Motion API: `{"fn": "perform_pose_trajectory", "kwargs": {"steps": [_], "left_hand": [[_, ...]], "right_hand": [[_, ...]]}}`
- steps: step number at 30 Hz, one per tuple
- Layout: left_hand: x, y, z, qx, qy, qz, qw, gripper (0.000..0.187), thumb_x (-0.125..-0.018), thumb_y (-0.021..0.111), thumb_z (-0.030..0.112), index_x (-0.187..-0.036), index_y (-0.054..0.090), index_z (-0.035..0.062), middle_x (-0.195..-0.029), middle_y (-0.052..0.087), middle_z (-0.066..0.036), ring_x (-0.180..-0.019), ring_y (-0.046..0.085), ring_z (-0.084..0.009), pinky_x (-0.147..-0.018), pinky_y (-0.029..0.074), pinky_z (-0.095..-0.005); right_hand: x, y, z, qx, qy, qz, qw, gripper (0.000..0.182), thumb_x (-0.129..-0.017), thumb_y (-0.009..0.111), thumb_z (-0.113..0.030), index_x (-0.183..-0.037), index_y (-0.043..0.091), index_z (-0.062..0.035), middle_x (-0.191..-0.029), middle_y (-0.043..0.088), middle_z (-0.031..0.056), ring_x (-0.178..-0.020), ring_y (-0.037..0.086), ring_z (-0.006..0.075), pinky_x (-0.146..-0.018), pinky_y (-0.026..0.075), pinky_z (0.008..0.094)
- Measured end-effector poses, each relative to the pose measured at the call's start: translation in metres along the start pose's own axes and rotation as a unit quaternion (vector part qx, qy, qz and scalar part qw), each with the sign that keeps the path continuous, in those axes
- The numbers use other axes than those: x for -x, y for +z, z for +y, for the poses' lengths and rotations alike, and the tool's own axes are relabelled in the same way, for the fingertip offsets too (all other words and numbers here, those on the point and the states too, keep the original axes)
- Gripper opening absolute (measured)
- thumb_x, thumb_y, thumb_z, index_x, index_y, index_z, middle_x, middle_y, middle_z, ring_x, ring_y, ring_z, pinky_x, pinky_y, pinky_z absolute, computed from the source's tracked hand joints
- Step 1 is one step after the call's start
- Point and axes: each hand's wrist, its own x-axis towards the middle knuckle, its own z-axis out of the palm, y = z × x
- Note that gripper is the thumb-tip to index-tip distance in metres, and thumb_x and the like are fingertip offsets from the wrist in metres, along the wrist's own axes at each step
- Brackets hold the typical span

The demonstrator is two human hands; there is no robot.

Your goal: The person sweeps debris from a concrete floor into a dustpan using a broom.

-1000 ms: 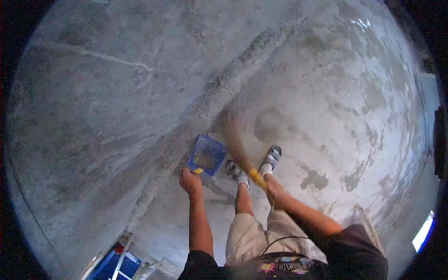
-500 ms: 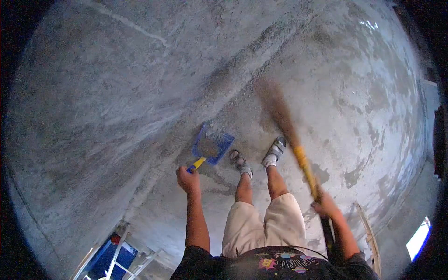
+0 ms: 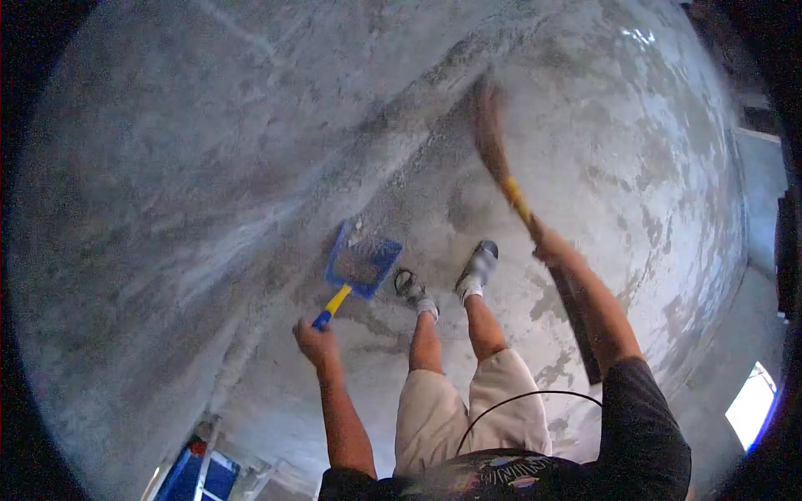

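My left hand (image 3: 317, 344) is closed round the blue and yellow handle of a dustpan (image 3: 362, 288). Grey debris (image 3: 357, 265) lies in the blue pan, which rests on the concrete floor beside the wall's foot. In my right hand (image 3: 555, 245) is a broom (image 3: 491, 138), gripped where its yellow band meets the dark handle. The broom's brown bristles reach forward to the floor near the wall and are blurred at the tip. Its handle runs back under my right forearm.
A rough grey wall (image 3: 192, 150) rises at the left, with loose dust along its base. My sandalled feet (image 3: 478, 265) stand on the concrete floor (image 3: 585, 217), which has damp patches. A white ladder-like frame (image 3: 205, 463) and a blue object (image 3: 180, 480) are at the lower left.
My right hand has moved forward and the broom's bristles now reach farther ahead along the wall. The dustpan and my left hand have shifted slightly left in view.
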Motion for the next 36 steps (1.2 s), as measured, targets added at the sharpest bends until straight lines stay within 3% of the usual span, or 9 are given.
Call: {"fn": "perform_pose_trajectory", "kwargs": {"steps": [2, 4, 7, 13, 19, 27, 32, 35, 36], "left_hand": [[-0.006, 0.000, 0.026, 0.024, 0.002, 0.006, 1.000, 0.019, -0.073, 0.065, 0.007, -0.087, 0.054, -0.0014, -0.092, 0.054, -0.019, -0.089, 0.053, -0.0349, -0.076, 0.044, -0.0442], [-0.012, 0.003, 0.044, 0.035, -0.003, 0.010, 0.999, 0.019, -0.074, 0.064, 0.007, -0.088, 0.054, -0.0011, -0.093, 0.054, -0.019, -0.089, 0.053, -0.0345, -0.076, 0.044, -0.0441], [-0.015, 0.009, 0.056, 0.035, 0.012, 0.011, 0.999, 0.020, -0.074, 0.064, 0.008, -0.089, 0.054, -0.0006, -0.095, 0.053, -0.019, -0.090, 0.054, -0.0352, -0.075, 0.045, -0.0439], [-0.013, 0.007, 0.048, 0.030, -0.016, 0.007, 0.999, 0.022, -0.074, 0.063, 0.009, -0.092, 0.054, -0.0003, -0.096, 0.052, -0.019, -0.090, 0.054, -0.0354, -0.074, 0.046, -0.0437], [-0.014, 0.001, -0.023, -0.017, 0.001, 0.003, 1.000, 0.016, -0.073, 0.065, 0.009, -0.082, 0.057, -0.0014, -0.087, 0.056, -0.017, -0.085, 0.055, -0.0340, -0.074, 0.046, -0.0426], [0.004, -0.022, -0.081, 0.029, -0.002, 0.052, 0.998, 0.021, -0.069, 0.069, 0.010, -0.084, 0.059, -0.0015, -0.085, 0.056, -0.015, -0.085, 0.055, -0.0324, -0.074, 0.046, -0.0408], [0.018, -0.025, -0.058, 0.002, -0.023, 0.041, 0.999, 0.022, -0.069, 0.069, 0.009, -0.086, 0.059, -0.0018, -0.086, 0.056, -0.015, -0.086, 0.055, -0.0321, -0.073, 0.047, -0.0408], [0.018, -0.014, -0.055, 0.008, -0.029, 0.045, 0.999, 0.020, -0.070, 0.067, 0.009, -0.085, 0.059, -0.0019, -0.087, 0.055, -0.016, -0.086, 0.055, -0.0320, -0.072, 0.048, -0.0411], [0.016, 0.000, -0.058, 0.004, -0.003, 0.040, 0.999, 0.019, -0.071, 0.066, 0.009, -0.084, 0.058, -0.0021, -0.087, 0.055, -0.016, -0.085, 0.056, -0.0321, -0.072, 0.048, -0.0413]], "right_hand": [[0.068, -0.009, -0.092, 0.018, 0.014, -0.090, 0.996, 0.091, -0.062, 0.059, -0.003, -0.140, 0.012, -0.0128, -0.090, 0.061, 0.0238, -0.079, 0.060, 0.0376, -0.070, 0.049, 0.0421], [0.111, 0.017, -0.121, 0.079, 0.084, -0.210, 0.971, 0.044, -0.063, 0.060, -0.012, -0.104, 0.055, 0.0023, -0.084, 0.061, 0.0252, -0.075, 0.061, 0.0386, -0.068, 0.049, 0.0456], [0.170, 0.033, -0.167, 0.053, 0.014, -0.290, 0.955, 0.035, -0.063, 0.061, -0.012, -0.095, 0.059, 0.0016, -0.083, 0.061, 0.0250, -0.077, 0.060, 0.0386, -0.066, 0.048, 0.0460], [0.234, 0.044, -0.193, -0.005, -0.047, -0.410, 0.911, 0.103, -0.063, 0.056, 0.000, -0.141, -0.009, -0.0189, -0.076, 0.057, 0.0249, -0.072, 0.058, 0.0400, -0.063, 0.045, 0.0460], [0.291, -0.004, -0.184, -0.006, 0.060, -0.343, 0.937, 0.095, -0.063, 0.055, 0.000, -0.142, 0.004, -0.0166, -0.082, 0.058, 0.0259, -0.074, 0.057, 0.0433, -0.068, 0.046, 0.0454], [0.210, -0.082, -0.099, -0.147, 0.188, -0.040, 0.970, 0.096, -0.062, 0.054, 0.004, -0.143, 0.009, -0.0216, -0.086, 0.056, 0.0174, -0.068, 0.058, 0.0284, -0.061, 0.048, 0.0374], [0.077, -0.063, -0.022, -0.002, -0.035, 0.196, 0.980, 0.084, -0.066, 0.053, 0.000, -0.140, 0.015, -0.0110, -0.075, 0.059, 0.0189, -0.060, 0.059, 0.0328, -0.054, 0.048, 0.0380], [0.037, -0.035, -0.032, 0.103, 0.150, -0.057, 0.982, 0.052, -0.065, 0.059, -0.006, -0.115, 0.045, 0.0025, -0.079, 0.061, 0.0233, -0.072, 0.062, 0.0340, -0.063, 0.048, 0.0426], [0.064, -0.022, -0.074, 0.033, 0.117, 0.057, 0.991, 0.030, -0.064, 0.062, -0.009, -0.090, 0.056, 0.0053, -0.077, 0.061, 0.0226, -0.075, 0.062, 0.0343, -0.065, 0.048, 0.0440]]}}
